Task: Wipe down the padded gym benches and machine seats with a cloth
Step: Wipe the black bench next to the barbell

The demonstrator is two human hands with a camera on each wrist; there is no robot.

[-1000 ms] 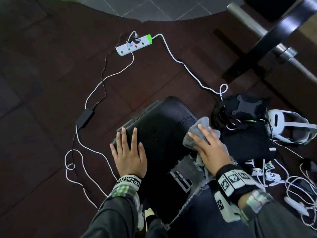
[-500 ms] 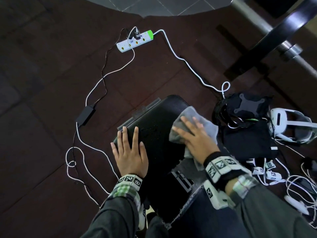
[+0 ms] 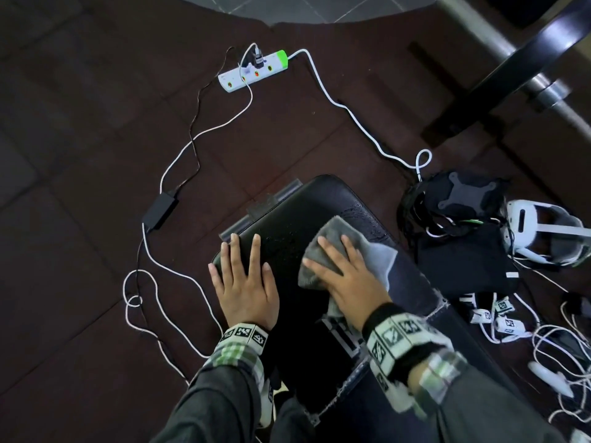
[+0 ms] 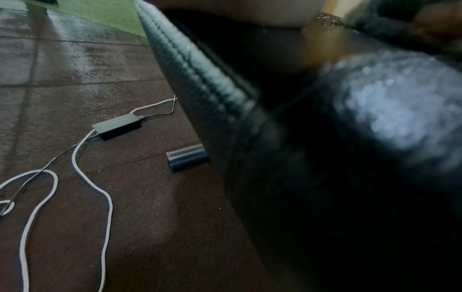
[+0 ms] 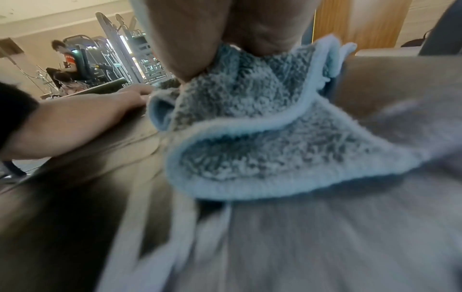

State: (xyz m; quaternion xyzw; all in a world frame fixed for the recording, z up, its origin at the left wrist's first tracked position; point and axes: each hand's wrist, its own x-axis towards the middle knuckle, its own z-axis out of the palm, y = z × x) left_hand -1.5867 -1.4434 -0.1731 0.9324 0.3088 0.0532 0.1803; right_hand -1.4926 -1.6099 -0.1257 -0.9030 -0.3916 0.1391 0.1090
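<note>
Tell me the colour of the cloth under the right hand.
Grey fluffy cloth with a pale blue hemmed edge, seen best in the right wrist view.

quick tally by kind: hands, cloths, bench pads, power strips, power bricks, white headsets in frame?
Hands: 2, left hand flat on the pad, right hand pressing the cloth
Cloths: 1, grey cloth
Bench pads: 1, black bench pad
Power strips: 1, power strip
Power bricks: 1, black power brick
White headsets: 1, white headset
Total: 7
</note>
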